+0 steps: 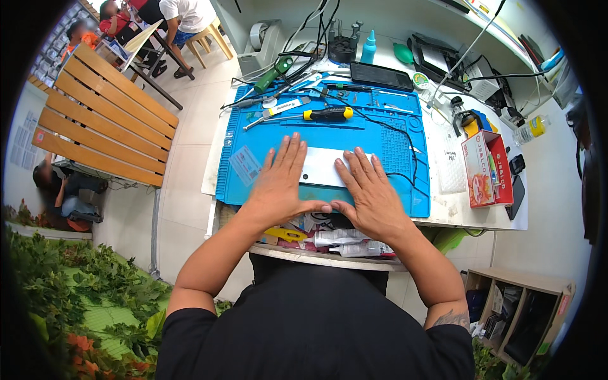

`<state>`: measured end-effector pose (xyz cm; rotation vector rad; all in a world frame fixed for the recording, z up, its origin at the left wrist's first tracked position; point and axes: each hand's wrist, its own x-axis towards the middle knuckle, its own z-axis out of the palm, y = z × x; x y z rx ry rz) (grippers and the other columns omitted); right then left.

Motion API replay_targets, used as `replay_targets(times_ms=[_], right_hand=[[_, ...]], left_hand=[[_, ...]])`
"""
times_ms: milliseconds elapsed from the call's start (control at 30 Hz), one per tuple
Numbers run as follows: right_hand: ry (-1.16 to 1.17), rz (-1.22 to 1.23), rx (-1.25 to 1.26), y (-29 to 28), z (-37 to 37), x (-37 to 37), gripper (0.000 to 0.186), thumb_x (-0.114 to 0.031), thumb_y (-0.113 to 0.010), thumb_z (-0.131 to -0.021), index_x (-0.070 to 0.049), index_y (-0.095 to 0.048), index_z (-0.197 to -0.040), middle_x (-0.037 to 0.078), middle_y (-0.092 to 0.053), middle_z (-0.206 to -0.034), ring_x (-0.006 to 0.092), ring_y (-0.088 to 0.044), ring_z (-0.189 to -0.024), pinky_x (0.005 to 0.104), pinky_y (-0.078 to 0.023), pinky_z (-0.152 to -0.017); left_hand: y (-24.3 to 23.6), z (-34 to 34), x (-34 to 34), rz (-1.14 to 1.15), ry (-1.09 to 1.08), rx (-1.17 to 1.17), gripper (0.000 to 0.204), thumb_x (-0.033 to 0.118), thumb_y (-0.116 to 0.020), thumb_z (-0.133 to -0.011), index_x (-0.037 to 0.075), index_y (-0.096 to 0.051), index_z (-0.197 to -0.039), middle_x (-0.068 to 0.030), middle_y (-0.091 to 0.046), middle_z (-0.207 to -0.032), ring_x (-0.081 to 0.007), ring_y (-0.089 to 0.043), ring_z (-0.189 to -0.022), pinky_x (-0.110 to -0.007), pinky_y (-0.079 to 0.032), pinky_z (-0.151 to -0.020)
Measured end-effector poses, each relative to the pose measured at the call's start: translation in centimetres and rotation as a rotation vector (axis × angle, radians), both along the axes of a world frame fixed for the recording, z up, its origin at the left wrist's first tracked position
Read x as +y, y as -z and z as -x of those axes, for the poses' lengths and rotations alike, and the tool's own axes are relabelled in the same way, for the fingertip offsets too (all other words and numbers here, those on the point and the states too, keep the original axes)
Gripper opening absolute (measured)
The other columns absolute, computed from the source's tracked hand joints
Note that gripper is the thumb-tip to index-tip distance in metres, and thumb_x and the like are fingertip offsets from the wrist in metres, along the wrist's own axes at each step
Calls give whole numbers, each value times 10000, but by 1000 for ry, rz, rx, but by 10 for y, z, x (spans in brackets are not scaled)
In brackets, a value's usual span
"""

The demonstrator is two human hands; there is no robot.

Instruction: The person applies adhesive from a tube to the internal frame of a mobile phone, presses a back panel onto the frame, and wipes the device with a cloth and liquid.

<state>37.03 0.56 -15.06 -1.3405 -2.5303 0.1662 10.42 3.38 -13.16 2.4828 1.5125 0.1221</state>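
Observation:
A flat silvery-white rectangular panel (323, 163) with a small dark round spot lies on the blue work mat (373, 140). My left hand (283, 180) lies flat over its left end, fingers stretched out. Over the right end, my right hand (369, 193) rests with fingers spread, and the two thumb tips meet just below the panel. Both hands cover parts of it, so its exact kind cannot be made out. Beyond the fingertips is a yellow-and-black screwdriver (328, 114). A clear plastic piece with a printed label (244, 164) lies left of my left hand.
An open drawer below holds white tubes (341, 237) and a yellow-handled tool (286, 234). Behind the mat are a green-handled tool (273, 75), a dark phone-like slab (381, 76), a blue bottle (368, 47) and cables. A red-and-white box (487, 170) stands right. Other people sit at far left.

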Motion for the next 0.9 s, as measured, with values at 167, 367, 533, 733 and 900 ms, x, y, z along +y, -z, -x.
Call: replay_targets(times_ms=[167,367,533,733,900], right_hand=[[-21,33,-76,-11,-1,-5,990,-761,-576,-1066,-115,-384,-1793,283,-350,-1817,476,-214,-1735,616,-143,-1426],[-36,-6,-146,-9,-3,-11,1171,-909,-572,-941,-133,-383,-1798,291,-359,-1803,503,-215,-1727,646,-144,-1412],[16,6,-131,-8,-9,-36,1153,-850,-654,-937,-83,-422,-1765,266,-397,-1792,448,-249,-1732,658,-164,-1401],[55,39,8,-3,-24,-52,1167,-753,-803,-878,-77,-435,-1756,248,-404,-1798,428,-298,-1724,637,-188,-1397],[30,71,102,-6,-27,-50,1112,-646,-860,-895,-41,-448,-1733,249,-414,-1788,426,-301,-1721,638,-203,-1395]], left_hand=[[7,19,-21,-79,41,38,1490,915,-749,-829,-97,-211,-1781,-329,-196,-1870,-464,-111,-1770,-638,-175,-1402],[2,15,-47,-94,57,-18,1451,915,-733,-842,-156,-310,-1725,-374,-270,-1825,-504,-177,-1747,-646,-211,-1387],[7,3,-20,-174,48,-6,1466,935,-726,-828,-182,-341,-1695,-400,-286,-1806,-530,-195,-1733,-655,-216,-1383],[2,-21,-3,-143,47,39,1508,927,-772,-785,-183,-321,-1701,-406,-263,-1813,-519,-201,-1736,-613,-207,-1402],[2,-48,8,-118,163,-15,1540,930,-792,-758,-184,-308,-1704,-414,-252,-1812,-523,-192,-1737,-596,-208,-1407]])
